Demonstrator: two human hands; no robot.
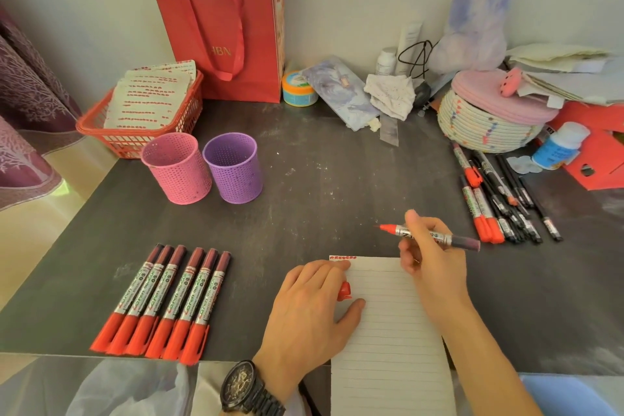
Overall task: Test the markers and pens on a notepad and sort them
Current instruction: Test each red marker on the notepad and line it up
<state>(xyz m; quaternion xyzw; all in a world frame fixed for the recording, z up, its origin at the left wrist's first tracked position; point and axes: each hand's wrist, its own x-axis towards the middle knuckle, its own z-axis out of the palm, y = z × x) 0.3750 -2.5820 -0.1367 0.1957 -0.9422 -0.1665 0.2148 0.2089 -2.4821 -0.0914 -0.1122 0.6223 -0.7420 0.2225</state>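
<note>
My right hand (pixel 429 257) holds an uncapped red marker (pixel 429 235) above the top of the lined notepad (pixel 388 331), tip pointing left. Red marks run along the notepad's top edge. My left hand (pixel 310 311) rests on the notepad's left side and holds the red cap (pixel 345 291) under its fingers. Several capped red markers (pixel 162 304) lie in a row at the front left. A heap of red markers and black pens (pixel 499 199) lies at the right. An empty pink cup (pixel 175 167) and purple cup (pixel 234 167) stand at the back left.
A red basket of marked paper sheets (pixel 141 108) and a red gift bag (pixel 223 30) stand at the back left. A woven basket with a pink lid (pixel 489 118), bottles, papers and clutter fill the back right. The dark table (pixel 320 186) ends near my body.
</note>
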